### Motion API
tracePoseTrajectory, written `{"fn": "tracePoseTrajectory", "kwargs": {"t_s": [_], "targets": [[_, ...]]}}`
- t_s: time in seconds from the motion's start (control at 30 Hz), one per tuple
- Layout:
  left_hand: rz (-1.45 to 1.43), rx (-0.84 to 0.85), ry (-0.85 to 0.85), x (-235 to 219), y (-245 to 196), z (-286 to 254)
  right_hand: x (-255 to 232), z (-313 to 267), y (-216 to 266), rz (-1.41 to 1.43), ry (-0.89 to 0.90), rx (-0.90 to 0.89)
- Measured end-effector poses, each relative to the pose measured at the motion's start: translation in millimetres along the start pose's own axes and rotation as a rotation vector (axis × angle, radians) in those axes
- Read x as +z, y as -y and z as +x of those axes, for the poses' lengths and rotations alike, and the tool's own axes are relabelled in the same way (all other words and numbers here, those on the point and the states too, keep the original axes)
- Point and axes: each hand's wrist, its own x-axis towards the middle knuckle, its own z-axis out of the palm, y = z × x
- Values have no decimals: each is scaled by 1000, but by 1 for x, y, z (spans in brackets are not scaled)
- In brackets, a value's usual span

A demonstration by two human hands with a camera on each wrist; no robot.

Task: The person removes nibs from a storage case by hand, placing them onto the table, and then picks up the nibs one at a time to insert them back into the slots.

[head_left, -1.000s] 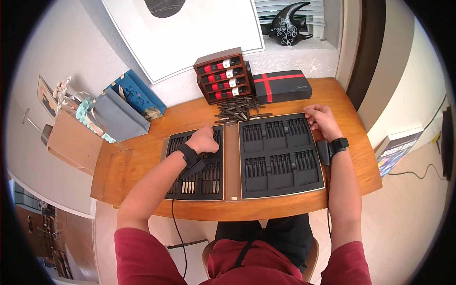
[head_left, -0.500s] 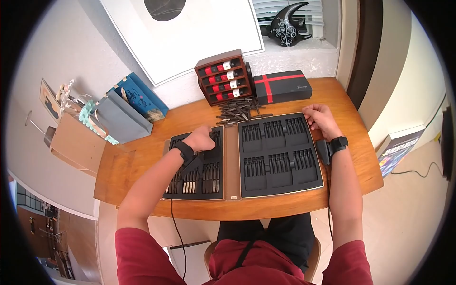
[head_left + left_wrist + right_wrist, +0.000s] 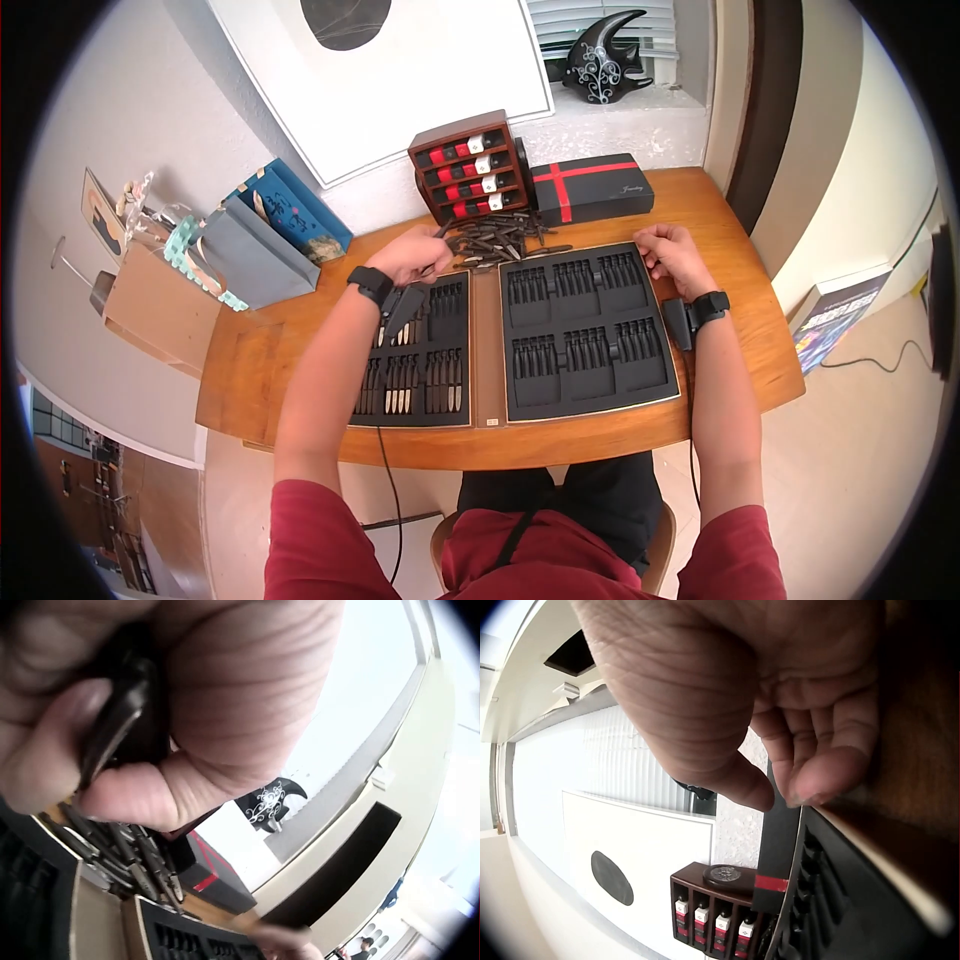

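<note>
Between thumb and fingers, my left hand (image 3: pixel 408 257) pinches a small dark slender piece (image 3: pixel 124 724) with a shiny metallic edge; its exact kind I cannot tell. This hand is over the far edge of the left tray (image 3: pixel 447 331), beside a pile of similar dark pieces (image 3: pixel 492 238). Silver-ended pieces (image 3: pixel 398 400) stand in rows in the tray's near slots. My right hand (image 3: pixel 677 259) rests at the far right corner of the right black slotted tray (image 3: pixel 587 382), fingers loosely bent, fingertips right at the rim (image 3: pixel 807 812). Nothing shows in its grasp.
Behind the pile stands a wooden rack (image 3: pixel 459 133) of red, white and black bottles. A black box with red ribbon (image 3: pixel 600 190) lies right of it. Gift bags (image 3: pixel 262 252) and a brown box (image 3: pixel 160 312) are at the left. A cable (image 3: pixel 393 500) trails from the left wrist.
My left hand has moved from over the left tray's slots to its far edge near the pile, uncovering the tray's far right compartment. The right hand has stayed at its corner.
</note>
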Motion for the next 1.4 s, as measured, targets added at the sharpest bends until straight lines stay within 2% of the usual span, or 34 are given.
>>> {"fn": "tracePoseTrajectory", "kwargs": {"t_s": [0.03, 0.1, 0.17, 0.23, 0.3, 0.37, 0.43, 0.57, 0.6, 0.63, 0.7, 0.77, 0.87, 0.93, 0.97, 1.03, 1.07, 1.17, 1.23, 1.3, 1.4], "targets": [[5, 58, -43, 4, -6, 5, -1, 0, 1, -17, -7, 2], [52, 26, 1, 11, -13, 19, -3, -1, -1, 0, -4, -6], [-43, 133, -156, 36, -21, 27, -2, 0, -3, 18, 1, -15], [-47, 145, -102, 41, -22, 38, -2, 1, -4, 18, -10, -6], [61, 242, -79, 47, -16, 50, -2, 0, -4, 20, -8, -4], [60, 253, -53, 42, -14, 45, -3, 1, -3, 23, -3, -3], [317, 277, -205, 38, -12, 38, -3, 2, -4, 14, -1, 5], [368, 260, -179, 13, -4, 12, -1, 2, -6, -6, -6, 0], [423, 315, -191, 7, 1, 4, -1, 2, -5, -11, -11, -5], [422, 312, -192, -1, 5, -4, 0, 1, -4, -17, -16, -9], [336, 132, 31, -13, 11, -24, 2, -1, -2, -34, -20, -5], [493, 127, 93, -6, 19, -43, 2, 1, -2, -49, -26, -3], [641, 72, 35, 16, 22, -59, 2, 2, -3, -72, -15, 0], [771, 312, -31, 31, 22, -59, 2, 1, -2, -74, -19, 4], [766, 315, -32, 37, 25, -51, 1, 1, -3, -80, -20, 3], [931, 790, -123, 49, 27, -30, -1, 3, -7, -51, -5, -25], [951, 728, -79, 59, 14, -32, -1, 3, -7, -56, -8, -29], [910, 682, -28, 72, 12, 0, 0, 2, -8, -38, -27, -24], [950, 703, -53, 74, 9, 13, -1, 3, -8, -9, -13, -22], [828, 674, -94, 75, 5, 17, -1, 3, -8, -10, -13, -22], [799, 705, -129, 72, 16, 22, 0, 4, -7, -18, -13, -17]]}}
